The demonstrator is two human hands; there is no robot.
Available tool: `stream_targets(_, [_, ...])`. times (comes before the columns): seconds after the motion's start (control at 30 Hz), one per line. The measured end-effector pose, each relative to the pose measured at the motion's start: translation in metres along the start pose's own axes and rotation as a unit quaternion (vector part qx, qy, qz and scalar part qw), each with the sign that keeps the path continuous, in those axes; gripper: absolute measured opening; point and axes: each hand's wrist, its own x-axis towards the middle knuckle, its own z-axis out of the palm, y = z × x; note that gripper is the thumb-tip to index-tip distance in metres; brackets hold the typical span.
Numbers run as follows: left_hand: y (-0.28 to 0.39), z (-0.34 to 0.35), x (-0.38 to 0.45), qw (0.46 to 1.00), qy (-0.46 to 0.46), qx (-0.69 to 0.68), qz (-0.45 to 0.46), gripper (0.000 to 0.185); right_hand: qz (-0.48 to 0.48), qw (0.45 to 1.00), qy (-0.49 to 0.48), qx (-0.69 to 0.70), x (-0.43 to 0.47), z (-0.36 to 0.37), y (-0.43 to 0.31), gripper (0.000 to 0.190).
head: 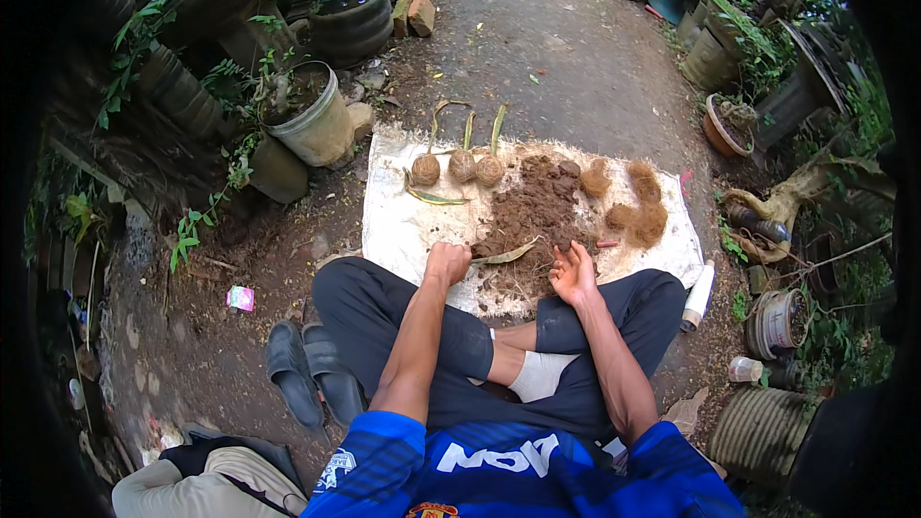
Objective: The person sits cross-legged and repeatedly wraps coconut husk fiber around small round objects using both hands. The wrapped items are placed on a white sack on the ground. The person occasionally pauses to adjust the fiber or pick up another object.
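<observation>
My left hand [447,264] is closed around one end of a long, partly dried leaf [507,253] with thin roots near its other end. Its tip reaches over a heap of dark, moist soil [536,198] on a white woven sack [392,223]. At the soil's near right edge, my right hand [573,273] is palm up with fingers loosely curled and apart. Beyond the heap, three fibre-wrapped balls [461,166] sit in a row with strap-like leaves rising from them. Another green leaf [435,198] lies before them. Brown coconut-fibre clumps [647,219] lie on the right.
A small red stick-like object [608,244] lies beside the soil. Right of my knee is a white roll [698,298]. Black slide sandals [316,370] rest on the left. Potted plants [309,115] line both sides of the path [540,50], with bricks [417,11] at the far left.
</observation>
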Motion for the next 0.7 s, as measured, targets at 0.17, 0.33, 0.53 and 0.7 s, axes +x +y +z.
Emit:
stream_targets(0.17, [0.000,-0.015,-0.013,0.994,0.085,-0.053,-0.044,0.020,-0.049,0.999,-0.001,0.013,0.001,0.003,0.010,0.027])
stream_targets(0.33, [0.004,-0.051,-0.017,0.916,0.175,-0.345,-0.103,0.023,-0.008,0.997,-0.071,0.008,-0.007,0.008,0.010,0.028])
stream_targets(0.53, [0.043,-0.067,-0.015,0.664,0.072,-0.737,-0.102,0.019,-0.022,0.983,-0.145,-0.108,-0.017,0.020,0.016,0.020])
stream_targets(0.7, [0.079,-0.040,-0.023,0.520,0.002,-0.816,-0.251,0.024,-0.065,0.975,-0.116,-0.179,-0.023,0.025,0.020,0.022])
